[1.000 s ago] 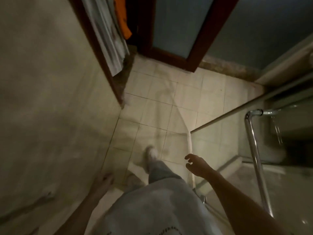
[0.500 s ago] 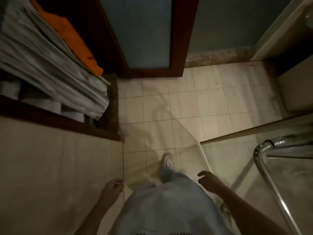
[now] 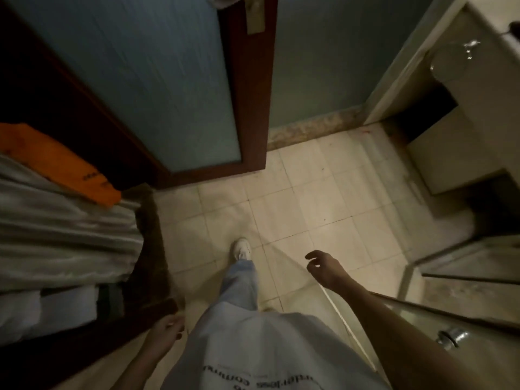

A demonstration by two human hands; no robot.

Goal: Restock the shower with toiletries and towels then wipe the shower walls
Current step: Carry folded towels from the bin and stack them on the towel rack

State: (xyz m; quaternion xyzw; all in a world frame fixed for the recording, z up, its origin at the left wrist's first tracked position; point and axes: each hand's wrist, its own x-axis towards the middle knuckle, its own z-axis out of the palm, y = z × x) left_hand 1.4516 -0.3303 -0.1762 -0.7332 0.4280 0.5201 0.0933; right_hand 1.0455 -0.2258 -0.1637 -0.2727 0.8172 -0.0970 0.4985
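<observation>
Both grips hang empty. The right grip (image 3: pixel 323 270) is at 5 o'clock over the tiled floor (image 3: pixel 309 204), fingers loosely curled and apart, nothing between them. The left grip (image 3: pixel 166 333) is low at 7 o'clock, relaxed and narrow, just beside the dark wooden edge of the open shelf unit (image 3: pixel 157 305). It is blurred, but I see nothing in it.

The folded towels (image 3: pixel 64 237) are at 9 o'clock, a thick pale stack lying on that shelf unit, near the left grip and not touched by it. I judge them soft and floppy, light singly but bulky as a stack, and not slippery. The safest hold would be under the folded edge with the thumb on top, or both grips beneath several at once, so the folds do not spill open.

An orange printed cloth or bag (image 3: pixel 62 164) lies on top of the stack toward 10 o'clock and would have to be lifted off or left behind. In the compartment below sit white rolls (image 3: pixel 62 305), probably toilet paper, though too blurred to be sure. No toiletry bottles can be made out.

At 12 o'clock stands a wood-framed door with a frosted panel (image 3: pixel 168 80). The shower glass (image 3: pixel 467 266) and its metal knob (image 3: pixel 450 337) are at 4 o'clock, well apart from the towels. A bench (image 3: pixel 489 80) with a clear glass on it sits at 2 o'clock.
</observation>
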